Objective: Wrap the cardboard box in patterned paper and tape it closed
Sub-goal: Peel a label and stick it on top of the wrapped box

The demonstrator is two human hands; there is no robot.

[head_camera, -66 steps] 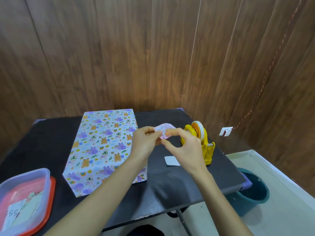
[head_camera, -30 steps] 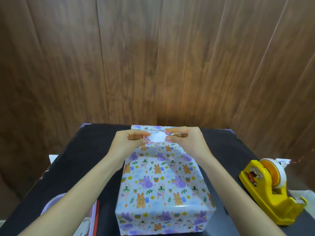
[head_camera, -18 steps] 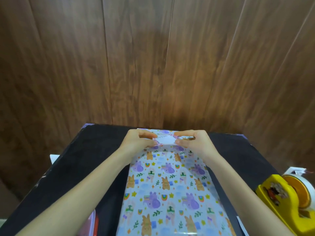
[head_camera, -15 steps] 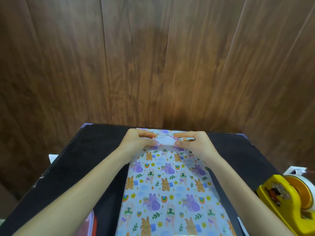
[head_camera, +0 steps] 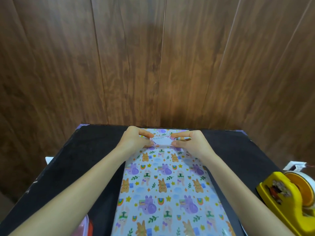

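A box wrapped in pale paper printed with bunnies and elephants (head_camera: 168,186) lies lengthwise on the black table (head_camera: 81,160). Over its far end I hold a small white sticker label with handwriting and a pink floral border (head_camera: 162,140). My left hand (head_camera: 136,139) pinches the label's left edge between thumb and fingers. My right hand (head_camera: 190,142) pinches its right edge the same way. The label sits at or just above the paper; contact cannot be told.
A yellow tape dispenser (head_camera: 289,200) with a roll of tape stands at the table's right edge. A red-rimmed plastic container (head_camera: 86,227) shows at the bottom left. A wood-panel wall (head_camera: 153,65) rises right behind the table.
Both hands carried the label from beside the dispenser to the far end of the wrapped box. In the last half second they and the label stay almost still.
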